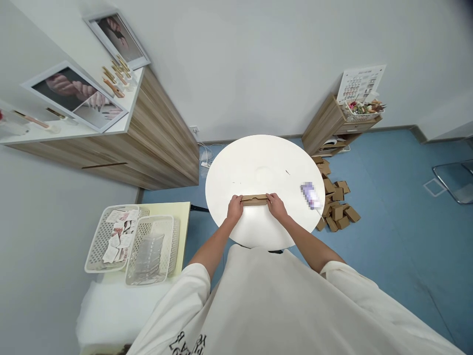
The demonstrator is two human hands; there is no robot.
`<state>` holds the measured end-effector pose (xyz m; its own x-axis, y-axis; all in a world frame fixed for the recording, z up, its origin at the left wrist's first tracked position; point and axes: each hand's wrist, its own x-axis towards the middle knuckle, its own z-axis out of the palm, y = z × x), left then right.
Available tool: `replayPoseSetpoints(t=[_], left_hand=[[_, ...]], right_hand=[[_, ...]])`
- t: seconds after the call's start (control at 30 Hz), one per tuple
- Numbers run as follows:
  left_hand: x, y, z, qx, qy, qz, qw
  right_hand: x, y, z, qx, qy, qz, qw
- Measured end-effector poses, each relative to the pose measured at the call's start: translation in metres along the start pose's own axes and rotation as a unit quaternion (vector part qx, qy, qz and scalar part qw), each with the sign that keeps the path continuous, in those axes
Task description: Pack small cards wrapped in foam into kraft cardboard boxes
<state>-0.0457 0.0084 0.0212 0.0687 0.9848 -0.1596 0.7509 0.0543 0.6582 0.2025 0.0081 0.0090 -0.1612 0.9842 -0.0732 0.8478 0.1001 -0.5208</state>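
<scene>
A flat brown cardboard piece [254,199] lies on the round white table [258,167] near its front edge. My left hand [235,207] grips the left end of the cardboard with curled fingers. At the right end, my right hand [276,205] is closed on it the same way. Both forearms reach in from below over my white shirt.
A blurred purple-white object [310,195] rests on the table's right side. Several small cardboard boxes [335,202] lie heaped on the blue floor to the right. Two white baskets [135,243] holding cards and clear packets sit at my left. Wooden cabinets stand along the wall.
</scene>
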Motion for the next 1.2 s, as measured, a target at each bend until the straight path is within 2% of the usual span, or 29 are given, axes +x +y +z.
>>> replayPoseSetpoints(t=[0.13,0.27,0.6,0.77,1.03,1.2], left_hand=[[-0.001,-0.002,0.002,-0.002,0.000,0.003,1.000],[0.000,-0.005,0.004,0.003,0.000,0.013,1.000],[-0.002,-0.007,0.003,0.003,-0.001,0.029,1.000],[-0.005,-0.010,0.004,-0.006,0.004,0.038,0.999],[-0.008,-0.009,0.003,-0.005,0.001,0.037,0.999],[-0.008,-0.010,0.004,-0.002,0.004,0.039,0.999]], right_hand=[[-0.003,0.001,0.002,-0.027,0.006,-0.022,0.999],[-0.002,-0.001,0.001,-0.018,0.009,-0.013,1.000],[-0.009,0.006,-0.003,-0.006,-0.023,-0.033,0.999],[-0.009,0.000,0.000,0.025,0.007,0.003,1.000],[-0.005,-0.008,-0.001,0.039,0.022,0.027,0.999],[-0.004,-0.019,0.003,0.080,0.059,0.107,0.989]])
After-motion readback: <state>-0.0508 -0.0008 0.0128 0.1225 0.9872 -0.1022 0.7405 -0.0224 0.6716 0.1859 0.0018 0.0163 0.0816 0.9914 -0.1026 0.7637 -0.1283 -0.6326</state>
